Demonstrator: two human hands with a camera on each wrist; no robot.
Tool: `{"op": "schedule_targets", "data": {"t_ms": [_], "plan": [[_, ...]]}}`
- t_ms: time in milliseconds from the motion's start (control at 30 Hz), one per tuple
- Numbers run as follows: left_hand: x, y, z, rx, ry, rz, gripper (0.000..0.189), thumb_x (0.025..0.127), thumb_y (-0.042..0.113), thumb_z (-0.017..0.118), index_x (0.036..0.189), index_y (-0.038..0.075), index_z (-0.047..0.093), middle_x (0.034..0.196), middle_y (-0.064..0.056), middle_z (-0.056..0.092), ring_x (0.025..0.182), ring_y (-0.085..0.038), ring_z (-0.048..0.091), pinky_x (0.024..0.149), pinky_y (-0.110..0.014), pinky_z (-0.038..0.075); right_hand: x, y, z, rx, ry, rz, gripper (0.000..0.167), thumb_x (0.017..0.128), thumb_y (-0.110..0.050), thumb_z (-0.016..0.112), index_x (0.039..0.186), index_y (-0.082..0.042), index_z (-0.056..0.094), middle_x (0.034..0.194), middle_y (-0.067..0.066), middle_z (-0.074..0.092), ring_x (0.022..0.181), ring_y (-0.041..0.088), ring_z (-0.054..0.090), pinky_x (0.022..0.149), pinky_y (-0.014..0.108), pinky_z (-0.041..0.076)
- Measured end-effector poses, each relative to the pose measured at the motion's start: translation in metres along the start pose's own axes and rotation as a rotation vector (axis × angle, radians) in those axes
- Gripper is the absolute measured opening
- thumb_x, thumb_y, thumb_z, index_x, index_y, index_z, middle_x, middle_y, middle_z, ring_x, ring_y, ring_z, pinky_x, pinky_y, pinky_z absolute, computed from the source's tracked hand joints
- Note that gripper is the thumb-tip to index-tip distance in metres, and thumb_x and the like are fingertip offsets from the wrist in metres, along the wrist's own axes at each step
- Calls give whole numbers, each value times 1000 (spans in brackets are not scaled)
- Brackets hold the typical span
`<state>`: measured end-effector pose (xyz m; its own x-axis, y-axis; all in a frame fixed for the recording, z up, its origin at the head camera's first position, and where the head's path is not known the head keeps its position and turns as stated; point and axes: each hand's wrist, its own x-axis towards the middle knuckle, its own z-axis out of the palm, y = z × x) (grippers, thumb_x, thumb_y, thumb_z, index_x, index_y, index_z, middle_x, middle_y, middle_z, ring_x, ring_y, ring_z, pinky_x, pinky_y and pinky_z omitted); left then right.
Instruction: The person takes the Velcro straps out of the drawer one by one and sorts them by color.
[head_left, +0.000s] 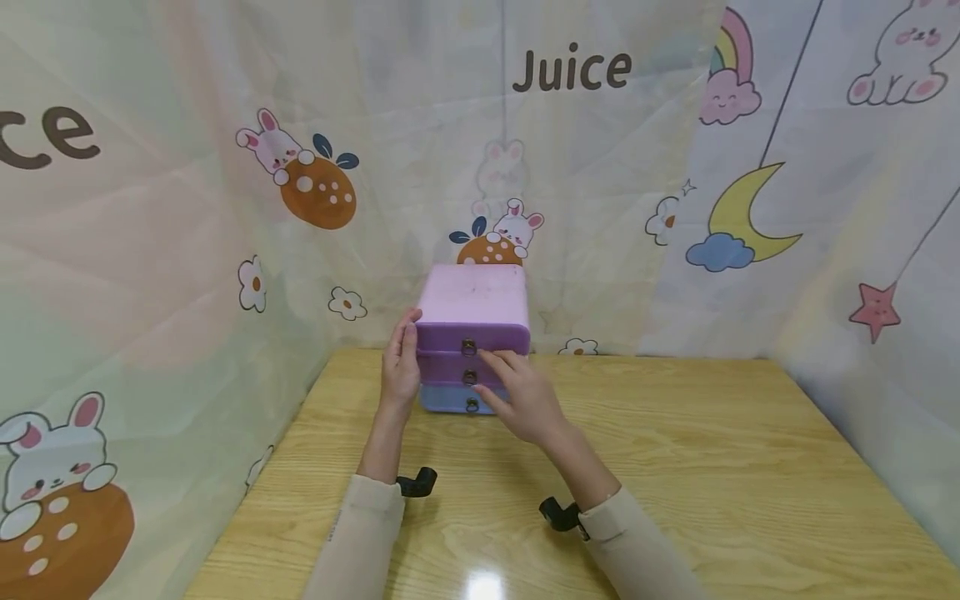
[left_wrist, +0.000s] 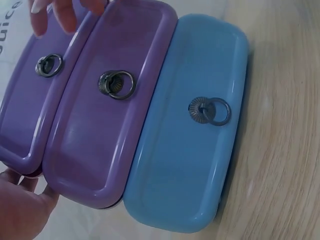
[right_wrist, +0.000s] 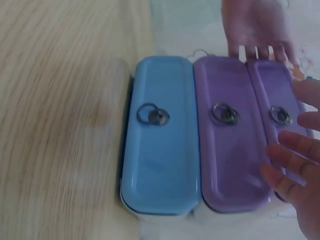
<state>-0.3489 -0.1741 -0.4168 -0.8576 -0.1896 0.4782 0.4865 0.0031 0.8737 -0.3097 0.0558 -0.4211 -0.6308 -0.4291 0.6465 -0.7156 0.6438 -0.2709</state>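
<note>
A small three-drawer chest [head_left: 474,296] stands at the back of the table, with a pale pink top. Its upper two drawer fronts are purple and the bottom drawer [left_wrist: 185,125] is blue; each carries a metal ring pull [left_wrist: 210,111]. All three drawers look closed. My left hand [head_left: 401,367] rests against the chest's left side, thumb near the front edge. In front of the purple drawers [right_wrist: 232,135] hovers my right hand [head_left: 528,400], fingers spread and extended close to the ring pulls, none of which it holds.
The wooden table [head_left: 675,467] stretches to the right and in front of the chest. Cartoon-printed curtains [head_left: 585,183] hang behind it and on both sides. A black wrist mount [head_left: 561,514] sticks out by each cuff.
</note>
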Motion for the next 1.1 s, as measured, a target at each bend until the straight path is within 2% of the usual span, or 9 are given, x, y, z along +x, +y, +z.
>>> {"op": "schedule_targets", "data": {"t_ms": [233,400,500,633,800,933,1100], "plan": [[0,-3,-2,-5,-7,2,48,114,39,39,148,11,56,165,-8,43,157,-24,33,129,-47,25,10,-8,10,-31,-138,47,59,101,-41,69,153,-18,53,121,4,70,94,16,67,78,36,58],[0,-5,-3,-22,-14,9,45,114,34,40,148,11,56,164,-8,43,156,-20,33,130,-43,25,14,-10,15,-71,-165,68,58,100,-42,70,150,-16,53,113,3,74,90,15,71,73,35,58],[0,-5,-3,-28,-14,16,44,114,32,40,149,10,56,164,-9,44,156,-20,34,130,-43,24,16,-12,18,-46,-177,88,58,100,-41,71,148,-14,51,105,2,77,85,14,73,70,32,58],[1,-5,-3,-26,-3,12,43,114,32,41,149,11,57,163,-9,45,155,-18,35,130,-42,24,18,-15,21,-3,-173,115,50,101,-31,70,142,-11,49,94,-1,74,71,11,68,61,28,54],[1,-6,-3,-29,0,0,45,114,34,41,148,11,57,163,-11,45,155,-17,34,130,-40,23,21,-19,21,-26,-123,110,25,104,-17,65,125,-11,53,95,0,70,71,13,66,57,28,50],[0,-4,-4,-28,8,-23,50,113,42,40,147,11,59,162,-8,47,155,-14,36,130,-37,23,21,-22,19,-22,-104,112,11,106,-17,63,114,-14,56,92,-2,69,69,12,64,54,26,48],[1,-3,-4,-28,17,-56,59,112,52,34,147,13,59,158,2,53,152,-9,38,129,-35,25,19,-27,15,-19,-72,94,6,105,-17,64,107,-15,59,88,-2,71,65,10,60,53,24,46]]}}
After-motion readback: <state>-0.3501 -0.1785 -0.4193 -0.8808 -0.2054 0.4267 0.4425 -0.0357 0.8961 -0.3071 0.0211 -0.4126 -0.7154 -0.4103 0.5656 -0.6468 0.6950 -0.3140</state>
